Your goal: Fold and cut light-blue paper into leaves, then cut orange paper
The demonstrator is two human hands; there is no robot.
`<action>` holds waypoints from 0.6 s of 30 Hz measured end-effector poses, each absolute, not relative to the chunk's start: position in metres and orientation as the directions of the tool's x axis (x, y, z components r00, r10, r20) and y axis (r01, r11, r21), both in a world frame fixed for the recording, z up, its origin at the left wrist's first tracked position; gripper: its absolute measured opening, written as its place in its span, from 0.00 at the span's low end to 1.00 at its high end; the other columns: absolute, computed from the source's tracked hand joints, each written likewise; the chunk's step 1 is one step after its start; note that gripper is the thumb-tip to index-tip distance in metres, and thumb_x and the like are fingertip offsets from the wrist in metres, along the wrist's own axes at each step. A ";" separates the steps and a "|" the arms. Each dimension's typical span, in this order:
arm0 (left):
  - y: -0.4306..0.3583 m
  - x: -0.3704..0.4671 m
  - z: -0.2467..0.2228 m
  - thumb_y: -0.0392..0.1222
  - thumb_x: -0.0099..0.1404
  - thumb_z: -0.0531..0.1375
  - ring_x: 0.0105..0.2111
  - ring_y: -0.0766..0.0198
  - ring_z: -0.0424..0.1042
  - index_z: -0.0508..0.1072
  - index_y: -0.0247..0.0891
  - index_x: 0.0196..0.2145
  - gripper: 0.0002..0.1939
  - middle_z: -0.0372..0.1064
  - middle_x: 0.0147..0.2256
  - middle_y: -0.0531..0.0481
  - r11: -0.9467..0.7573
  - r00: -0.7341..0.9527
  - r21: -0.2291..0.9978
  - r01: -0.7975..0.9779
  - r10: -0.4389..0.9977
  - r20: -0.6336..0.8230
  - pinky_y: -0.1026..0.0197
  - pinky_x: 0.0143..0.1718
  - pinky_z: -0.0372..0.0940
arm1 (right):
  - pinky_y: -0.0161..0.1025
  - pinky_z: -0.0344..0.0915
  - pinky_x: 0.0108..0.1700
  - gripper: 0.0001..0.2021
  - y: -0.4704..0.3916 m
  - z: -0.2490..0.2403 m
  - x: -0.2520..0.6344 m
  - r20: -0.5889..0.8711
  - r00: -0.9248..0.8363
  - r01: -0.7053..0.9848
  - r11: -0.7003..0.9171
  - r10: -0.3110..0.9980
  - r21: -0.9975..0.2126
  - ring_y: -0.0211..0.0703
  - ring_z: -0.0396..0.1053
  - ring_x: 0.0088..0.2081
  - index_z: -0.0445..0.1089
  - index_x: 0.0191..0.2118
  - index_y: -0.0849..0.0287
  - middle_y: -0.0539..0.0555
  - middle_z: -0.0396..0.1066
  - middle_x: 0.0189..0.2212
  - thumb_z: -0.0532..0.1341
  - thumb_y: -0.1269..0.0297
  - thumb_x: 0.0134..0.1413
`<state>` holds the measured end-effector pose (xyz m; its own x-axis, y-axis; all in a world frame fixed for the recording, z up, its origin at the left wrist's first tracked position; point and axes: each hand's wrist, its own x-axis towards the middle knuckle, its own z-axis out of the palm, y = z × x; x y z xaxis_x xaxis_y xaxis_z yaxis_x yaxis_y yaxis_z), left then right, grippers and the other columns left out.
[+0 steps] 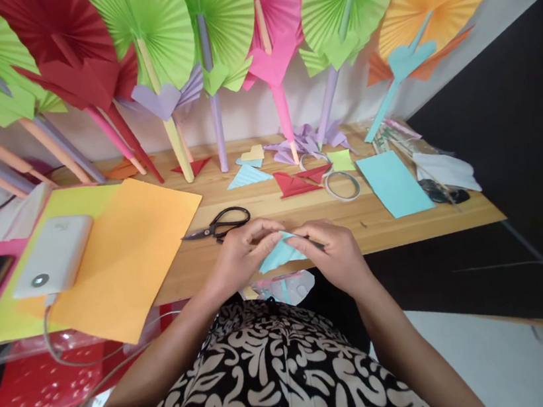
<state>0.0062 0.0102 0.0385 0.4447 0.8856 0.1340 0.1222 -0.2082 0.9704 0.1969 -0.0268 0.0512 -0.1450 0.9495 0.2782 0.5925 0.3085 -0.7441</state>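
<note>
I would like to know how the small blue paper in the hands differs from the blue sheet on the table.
The small paper looks folded, while the blue sheet is a plain rectangle. The small paper is pinched between the left hand and right hand; the blue sheet lies on the table, untouched. Fingers partly cover the small paper, but the blue sheet is in full view. Both are light blue.

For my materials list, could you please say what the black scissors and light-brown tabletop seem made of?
Black scissors: probably metal blades, given their thin taper and grey sheen; handle material unclear.
Light-brown tabletop: smooth wood or laminate, going by its streaky grain.
</note>
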 end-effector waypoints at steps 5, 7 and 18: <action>0.004 -0.005 0.025 0.49 0.65 0.60 0.36 0.62 0.73 0.73 0.36 0.51 0.20 0.76 0.37 0.47 -0.107 0.467 0.981 0.160 0.884 0.020 0.62 0.39 0.66 | 0.34 0.62 0.32 0.10 -0.031 0.038 0.200 0.162 0.109 0.419 0.102 0.981 -0.902 0.38 0.68 0.28 0.75 0.29 0.57 0.48 0.74 0.25 0.63 0.58 0.57; 0.001 -0.007 0.020 0.48 0.62 0.64 0.36 0.62 0.72 0.73 0.36 0.50 0.21 0.75 0.36 0.48 -0.077 0.438 0.980 0.185 0.899 -0.012 0.61 0.40 0.66 | 0.33 0.61 0.30 0.11 -0.032 0.033 0.202 0.117 0.171 0.340 0.053 0.978 -0.939 0.37 0.66 0.27 0.75 0.28 0.58 0.47 0.72 0.24 0.64 0.57 0.56; -0.006 -0.002 0.013 0.47 0.56 0.65 0.25 0.68 0.62 0.76 0.34 0.33 0.12 0.67 0.24 0.53 0.019 0.333 0.986 0.166 0.940 -0.074 0.66 0.26 0.59 | 0.32 0.56 0.27 0.15 -0.031 0.020 0.197 0.054 0.274 0.173 0.006 0.960 -0.985 0.34 0.59 0.24 0.70 0.24 0.59 0.46 0.66 0.20 0.65 0.54 0.55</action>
